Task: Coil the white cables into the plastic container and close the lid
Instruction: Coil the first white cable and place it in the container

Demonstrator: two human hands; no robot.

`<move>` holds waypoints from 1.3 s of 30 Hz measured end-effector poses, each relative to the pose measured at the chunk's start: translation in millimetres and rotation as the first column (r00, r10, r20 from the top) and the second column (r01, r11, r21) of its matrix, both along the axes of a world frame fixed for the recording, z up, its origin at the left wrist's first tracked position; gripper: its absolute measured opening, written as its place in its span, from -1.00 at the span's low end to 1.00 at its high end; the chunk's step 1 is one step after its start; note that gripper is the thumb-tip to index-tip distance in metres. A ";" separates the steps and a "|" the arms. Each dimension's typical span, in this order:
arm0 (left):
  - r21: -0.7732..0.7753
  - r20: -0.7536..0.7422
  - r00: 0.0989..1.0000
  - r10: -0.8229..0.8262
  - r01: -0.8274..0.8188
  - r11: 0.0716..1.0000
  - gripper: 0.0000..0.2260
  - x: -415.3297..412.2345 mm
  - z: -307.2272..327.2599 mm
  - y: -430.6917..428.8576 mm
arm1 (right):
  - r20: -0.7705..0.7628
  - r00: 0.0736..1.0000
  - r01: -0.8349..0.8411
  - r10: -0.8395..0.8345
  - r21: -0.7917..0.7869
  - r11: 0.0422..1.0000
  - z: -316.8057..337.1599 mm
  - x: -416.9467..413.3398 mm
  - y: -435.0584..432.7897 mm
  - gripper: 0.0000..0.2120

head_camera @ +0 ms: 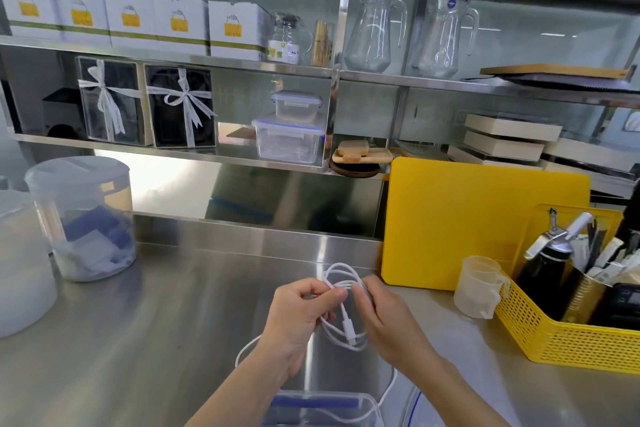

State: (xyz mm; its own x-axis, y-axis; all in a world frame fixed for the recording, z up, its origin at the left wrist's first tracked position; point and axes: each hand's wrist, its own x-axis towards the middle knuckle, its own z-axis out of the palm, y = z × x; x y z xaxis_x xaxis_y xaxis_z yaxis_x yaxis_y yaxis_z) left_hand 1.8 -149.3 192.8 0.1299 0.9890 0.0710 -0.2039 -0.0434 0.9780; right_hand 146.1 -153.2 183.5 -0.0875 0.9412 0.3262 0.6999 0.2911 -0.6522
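Note:
A white cable (341, 274) is gathered in loops between both hands above the steel counter (156, 340). My left hand (294, 319) pinches the loops near the top with thumb and fingers. From the right, my right hand (384, 315) holds the same bundle. A white plug end (349, 329) hangs down between the hands. One long strand trails down into the clear plastic container (374, 406) at the bottom edge, which stands without a lid; blue parts show inside it. I cannot make out the lid with certainty.
A yellow cutting board (478, 222) leans at the back right. A yellow basket (568, 340) of tools and a translucent measuring cup (479, 288) stand to the right. A lidded round tub (83, 218) stands at the left. Shelves above hold boxes, jugs and containers.

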 end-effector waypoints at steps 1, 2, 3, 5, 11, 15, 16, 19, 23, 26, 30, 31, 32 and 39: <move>0.035 -0.088 0.994 0.071 -0.069 0.997 -0.78 1.6 0.3 -0.9 | 0.008 1.000 -0.002 0.002 -0.005 1.000 -1.6 -2.2 0.2 -0.76; 0.082 -0.176 0.974 0.143 -0.130 0.988 -0.77 3.0 1.7 -2.3 | 0.022 1.000 -0.003 0.003 -0.006 1.000 -2.8 -3.9 -0.1 -0.77; 0.127 -0.254 0.947 0.195 -0.167 0.978 -0.77 3.5 4.0 -4.2 | 0.028 1.000 -0.005 0.006 -0.004 1.000 -3.9 -4.9 -0.1 -0.78; 0.148 -0.374 0.903 0.211 -0.166 0.975 -0.73 1.7 5.8 -6.0 | 0.035 0.999 -0.019 0.019 -0.003 1.000 -4.4 -5.0 -1.3 -0.81; 0.082 -0.616 0.786 0.056 -0.007 0.997 -0.69 -9.0 0.7 4.1 | 0.192 0.980 -0.069 0.059 0.043 0.997 -7.9 -5.5 -6.5 -0.79; 0.326 -0.668 0.659 0.347 -0.161 0.932 -0.85 -3.9 -16.5 9.4 | 0.303 0.953 -0.070 0.012 0.180 0.981 -9.7 -9.0 -6.7 -0.62; 0.329 -0.637 0.680 0.364 -0.187 0.926 -0.83 -5.1 -21.4 11.7 | 0.301 0.953 -0.097 0.031 0.205 0.974 -9.1 -7.5 -6.0 -0.54; 0.199 -0.491 0.827 0.273 -0.199 0.960 -0.84 -11.9 -25.8 14.8 | 0.375 0.924 -0.213 0.072 0.348 0.913 -12.5 6.3 2.3 -0.60; -0.129 -0.250 0.954 0.163 -0.200 0.971 -0.78 -13.1 -28.3 15.5 | 0.408 0.909 -0.162 -0.085 0.535 0.829 -15.0 11.5 5.2 -0.93; -0.292 0.060 0.998 0.009 0.009 0.957 -0.79 -13.2 -17.1 8.1 | 0.443 0.892 -0.209 -0.094 0.587 0.783 -21.2 10.7 6.0 -0.96; -0.408 0.292 0.956 -0.022 0.145 0.901 -0.67 -29.0 -9.2 6.9 | 0.515 0.853 -0.274 -0.083 0.579 0.768 -30.9 18.6 6.7 -0.93; -0.421 0.300 0.953 -0.041 0.171 0.891 -0.61 -31.4 -9.5 6.9 | 0.522 0.850 -0.281 -0.069 0.562 0.778 -33.3 19.1 6.6 -0.88; -0.412 0.244 0.967 -0.073 0.172 0.895 -0.62 -32.1 -11.1 6.3 | 0.527 0.848 -0.283 -0.054 0.536 0.795 -35.0 19.5 6.4 -0.87; -0.350 -0.056 0.997 -0.057 0.034 0.936 -0.81 -21.7 -26.6 3.0 | 0.342 0.940 -0.130 0.000 0.356 0.925 -29.9 12.3 -3.0 -0.69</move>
State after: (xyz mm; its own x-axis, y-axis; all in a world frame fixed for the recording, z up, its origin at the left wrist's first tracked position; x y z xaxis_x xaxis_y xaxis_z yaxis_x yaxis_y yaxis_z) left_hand -19.9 -146.3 166.2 0.1682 0.9432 -0.2866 -0.1337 0.3099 0.9413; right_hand 158.4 -156.1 153.6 -0.3079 0.7471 0.5892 0.8262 0.5170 -0.2239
